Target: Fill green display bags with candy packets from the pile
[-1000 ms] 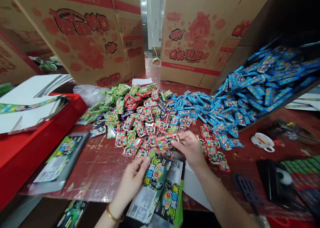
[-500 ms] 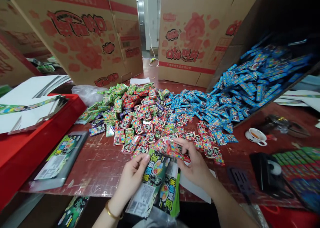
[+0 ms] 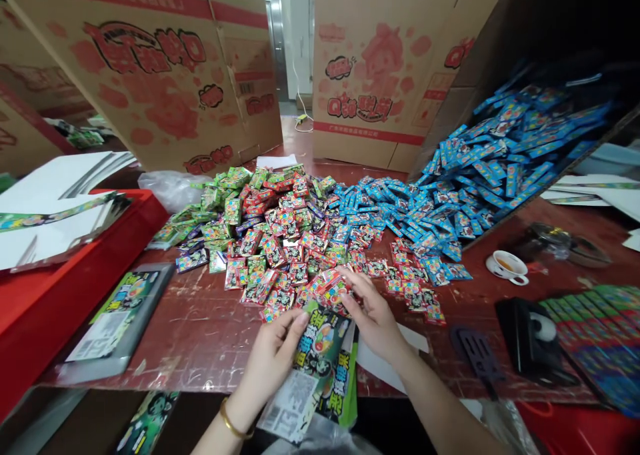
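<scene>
While one left hand [image 3: 273, 355] pinches one printed pouch [image 3: 320, 355] by its top edge, one right hand [image 3: 373, 315], fingers curled, grips several red packets [image 3: 333, 288] at its mouth.

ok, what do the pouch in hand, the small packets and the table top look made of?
Pouch, pinched by the left hand: glossy printed plastic film, likely laminate; it flexes and catches glare. Small packets: thin shiny printed wrap, probably plastic foil; crinkled highlights. Table top: red-painted board, maybe wood; scratched, pale patches where the coat has worn.
</scene>
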`<move>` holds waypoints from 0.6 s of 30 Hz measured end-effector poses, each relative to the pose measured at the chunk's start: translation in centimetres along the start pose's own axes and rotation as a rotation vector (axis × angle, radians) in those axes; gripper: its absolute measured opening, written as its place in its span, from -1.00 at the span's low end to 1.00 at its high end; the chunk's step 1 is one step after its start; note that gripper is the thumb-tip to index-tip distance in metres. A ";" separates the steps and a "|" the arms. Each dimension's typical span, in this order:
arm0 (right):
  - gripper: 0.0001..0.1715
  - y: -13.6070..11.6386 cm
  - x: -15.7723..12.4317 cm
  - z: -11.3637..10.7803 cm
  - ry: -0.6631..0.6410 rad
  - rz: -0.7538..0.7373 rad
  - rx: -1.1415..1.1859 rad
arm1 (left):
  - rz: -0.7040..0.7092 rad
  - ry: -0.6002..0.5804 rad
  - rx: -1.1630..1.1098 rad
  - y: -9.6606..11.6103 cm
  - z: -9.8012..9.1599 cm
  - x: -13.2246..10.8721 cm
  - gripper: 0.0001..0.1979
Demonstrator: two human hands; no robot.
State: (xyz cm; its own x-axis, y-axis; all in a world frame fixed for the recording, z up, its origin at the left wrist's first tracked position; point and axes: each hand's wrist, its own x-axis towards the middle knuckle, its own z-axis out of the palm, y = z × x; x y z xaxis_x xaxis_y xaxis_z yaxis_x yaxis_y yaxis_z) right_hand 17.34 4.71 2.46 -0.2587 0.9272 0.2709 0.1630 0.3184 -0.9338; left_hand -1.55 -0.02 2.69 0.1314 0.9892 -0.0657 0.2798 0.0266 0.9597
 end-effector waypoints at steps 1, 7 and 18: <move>-0.59 -0.1 -0.1 -0.4 -0.037 -0.014 -0.070 | 0.007 0.002 0.016 -0.1 -0.1 0.0 -0.68; -0.73 -0.8 0.1 -4.2 -0.328 0.004 -0.217 | 0.051 -0.081 0.180 -0.3 -0.3 0.0 -0.71; -0.81 -2.2 0.6 -3.6 -0.430 -0.009 -0.226 | 0.036 -0.111 0.069 0.5 0.4 -0.2 -0.70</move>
State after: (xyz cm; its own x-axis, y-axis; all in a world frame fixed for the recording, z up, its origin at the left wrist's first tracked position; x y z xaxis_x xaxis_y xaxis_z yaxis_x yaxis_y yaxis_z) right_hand 20.22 5.31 5.49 -0.6236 0.7735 0.1128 0.3497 0.4051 -0.8447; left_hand -1.09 -0.30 3.05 0.2460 0.9671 -0.0655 0.3376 -0.0222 0.9410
